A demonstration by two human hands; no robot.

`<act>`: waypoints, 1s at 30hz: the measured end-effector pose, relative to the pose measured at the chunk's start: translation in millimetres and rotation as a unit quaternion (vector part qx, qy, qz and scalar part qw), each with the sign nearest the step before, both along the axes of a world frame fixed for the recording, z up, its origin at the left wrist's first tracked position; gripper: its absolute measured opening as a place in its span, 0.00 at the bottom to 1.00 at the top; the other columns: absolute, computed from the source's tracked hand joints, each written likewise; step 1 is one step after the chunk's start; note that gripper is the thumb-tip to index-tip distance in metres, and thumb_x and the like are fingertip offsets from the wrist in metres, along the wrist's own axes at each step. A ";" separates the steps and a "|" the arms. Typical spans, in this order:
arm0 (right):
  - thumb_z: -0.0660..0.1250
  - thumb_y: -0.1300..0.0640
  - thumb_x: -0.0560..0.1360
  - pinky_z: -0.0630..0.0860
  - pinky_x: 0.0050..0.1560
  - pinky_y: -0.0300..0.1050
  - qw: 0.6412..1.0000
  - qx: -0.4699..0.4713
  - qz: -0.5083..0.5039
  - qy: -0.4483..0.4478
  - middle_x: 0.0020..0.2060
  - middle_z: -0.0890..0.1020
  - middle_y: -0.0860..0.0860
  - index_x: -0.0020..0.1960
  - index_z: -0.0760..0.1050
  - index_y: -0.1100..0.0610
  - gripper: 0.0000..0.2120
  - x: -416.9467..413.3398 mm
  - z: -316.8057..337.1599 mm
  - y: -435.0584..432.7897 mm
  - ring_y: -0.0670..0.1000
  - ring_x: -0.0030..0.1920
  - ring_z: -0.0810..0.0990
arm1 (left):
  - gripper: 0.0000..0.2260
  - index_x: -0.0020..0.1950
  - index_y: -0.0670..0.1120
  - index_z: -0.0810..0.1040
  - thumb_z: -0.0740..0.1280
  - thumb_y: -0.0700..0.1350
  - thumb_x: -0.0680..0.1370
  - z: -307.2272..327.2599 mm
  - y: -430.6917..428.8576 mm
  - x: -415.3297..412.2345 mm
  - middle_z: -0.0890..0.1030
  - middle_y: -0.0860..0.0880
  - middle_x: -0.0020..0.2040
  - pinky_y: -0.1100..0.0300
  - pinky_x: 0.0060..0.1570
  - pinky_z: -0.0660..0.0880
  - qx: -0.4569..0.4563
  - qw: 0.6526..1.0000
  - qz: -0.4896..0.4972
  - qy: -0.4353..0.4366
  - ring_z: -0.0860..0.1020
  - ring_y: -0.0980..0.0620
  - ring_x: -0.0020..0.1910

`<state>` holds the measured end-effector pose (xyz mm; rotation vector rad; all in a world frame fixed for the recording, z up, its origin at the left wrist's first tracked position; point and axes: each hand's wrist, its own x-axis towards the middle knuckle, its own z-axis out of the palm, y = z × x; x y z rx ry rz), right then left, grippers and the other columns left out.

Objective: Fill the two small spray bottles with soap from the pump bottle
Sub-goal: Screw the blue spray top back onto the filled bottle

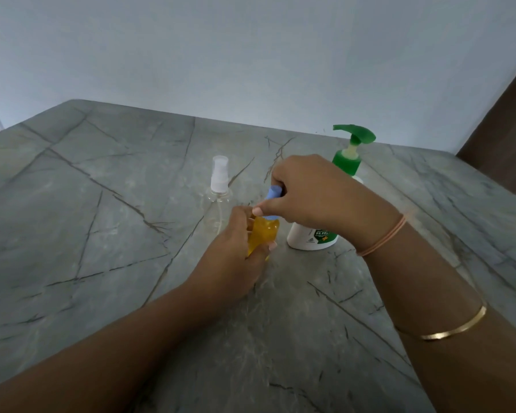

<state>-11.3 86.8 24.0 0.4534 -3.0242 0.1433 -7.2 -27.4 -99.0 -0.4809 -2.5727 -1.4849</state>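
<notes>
Left grip [236, 248] curls round the yellow spray bottle [264, 234], steadying it so right grip [310, 192], pinching the blue cap [274, 193], can twist.

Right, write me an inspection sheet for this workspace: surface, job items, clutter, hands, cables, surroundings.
Surface: grey veined table.
Job's things: amber spray bottle, full of yellow liquid, with blue cap; clear spray bottle, upright, white cap on, looks empty; pump bottle, white with green pump, upright behind the right hand.
Clutter: nothing seen.
Hands: left hand grips the amber bottle's body; right hand grips its blue cap.
Cables: nothing seen.
Surroundings: pale wall; brown panel at far right.
</notes>
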 end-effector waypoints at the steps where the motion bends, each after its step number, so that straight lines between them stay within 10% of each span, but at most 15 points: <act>1: 0.67 0.44 0.72 0.56 0.29 0.38 1.000 -0.001 -0.008 0.016 0.28 0.65 0.48 0.31 0.60 0.52 0.22 0.4 -3.4 -0.6 0.44 0.28 0.62 | 0.18 0.57 0.62 0.54 0.63 0.53 0.76 0.0 -0.3 0.2 0.66 0.61 0.50 0.81 0.26 0.65 0.002 1.000 -0.001 -0.001 0.67 0.68 0.35; 7: 0.71 0.52 0.71 0.70 0.48 0.38 0.992 -0.114 0.035 -0.030 0.56 0.78 0.51 0.64 0.69 0.52 0.23 10.8 -10.7 10.6 0.49 0.52 0.77 | 0.19 0.55 0.61 0.54 0.65 0.52 0.76 -0.7 1.2 -0.2 0.66 0.63 0.46 0.85 0.30 0.63 0.001 1.000 -0.001 -0.003 0.68 0.67 0.36; 15: 0.69 0.49 0.72 0.67 0.36 0.32 0.978 -0.194 -0.036 0.067 0.37 0.77 0.48 0.45 0.73 0.54 0.10 10.0 -30.5 6.2 0.44 0.35 0.72 | 0.18 0.55 0.61 0.54 0.64 0.52 0.76 -1.5 0.9 -0.1 0.66 0.60 0.51 0.79 0.28 0.67 -0.010 1.000 0.002 0.016 0.69 0.65 0.38; 22: 0.71 0.58 0.71 0.72 0.60 0.41 0.956 -0.293 0.024 -0.023 0.63 0.76 0.51 0.70 0.65 0.54 0.29 17.2 -32.5 9.6 0.47 0.59 0.75 | 0.18 0.59 0.58 0.58 0.64 0.50 0.76 0.8 0.6 0.2 0.67 0.61 0.50 0.79 0.28 0.67 -0.008 1.000 -0.010 0.016 0.69 0.66 0.39; 30: 0.73 0.53 0.70 0.75 0.41 0.36 0.946 -0.300 -0.020 0.118 0.40 0.81 0.50 0.48 0.77 0.58 0.11 15.7 -47.7 4.3 0.47 0.40 0.78 | 0.18 0.62 0.53 0.60 0.64 0.47 0.77 0.6 -0.1 2.9 0.74 0.52 0.53 0.72 0.39 0.68 -0.007 1.000 -0.015 0.022 0.71 0.58 0.45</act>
